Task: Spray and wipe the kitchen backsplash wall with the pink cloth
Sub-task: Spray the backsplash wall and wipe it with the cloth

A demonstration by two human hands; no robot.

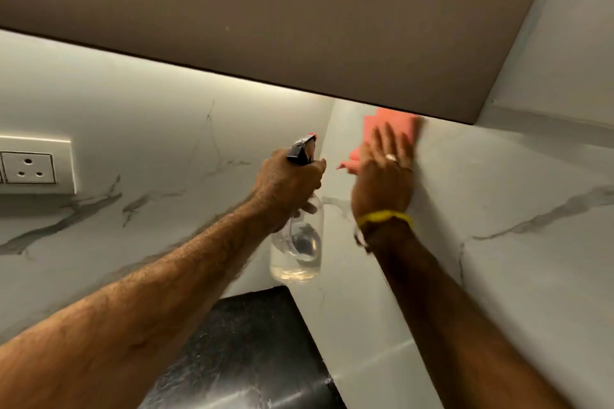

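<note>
1. Spanning the top of the view, we note a brown overhead cabinet [299,10], its underside lit along the back edge.
2. We record the white marble-veined backsplash wall [149,116] running left and turning at an inner corner onto a right-hand panel.
3. We note a black speckled countertop [246,342] below the corner.
4. We find a white socket plate [33,164] fixed to the wall at far left.
5. We observe a clear spray bottle [297,242], a little liquid at its base, hanging beside the corner.
6. We record the left hand [289,189] curled round the bottle's neck and black trigger head.
7. We find the right hand [382,176], fingers spread flat, pressing the pink cloth [392,126] against the right panel just under the cabinet edge.
8. We note a yellow band [385,217] on the right wrist.
</note>
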